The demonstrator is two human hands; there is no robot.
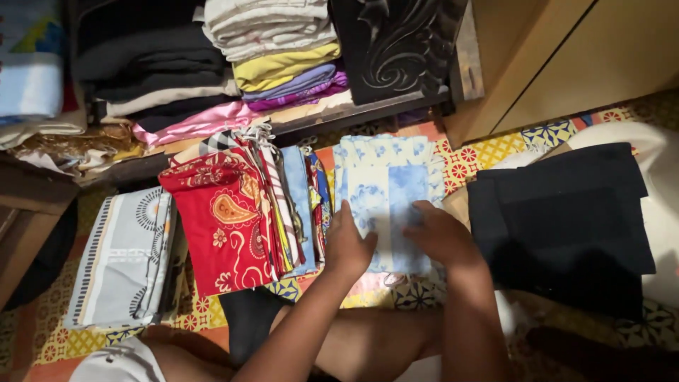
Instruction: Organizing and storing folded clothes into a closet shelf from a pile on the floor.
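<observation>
Fingers [351, 216] of left hand [348, 244] flat and spread on near left edge of folded blue floral cloth [387, 187]; right hand [440, 233] pressed open-palmed on its near right part, gripping nothing. Cloth lying on patterned floor mat [488, 152], just right of stack of upright folded fabrics [297, 201] fronted by red paisley piece [223, 219]. Black folded garment [566, 219] to right, grey striped bundle [124, 258] far left, shelf of folded clothes [212, 64] beyond.
</observation>
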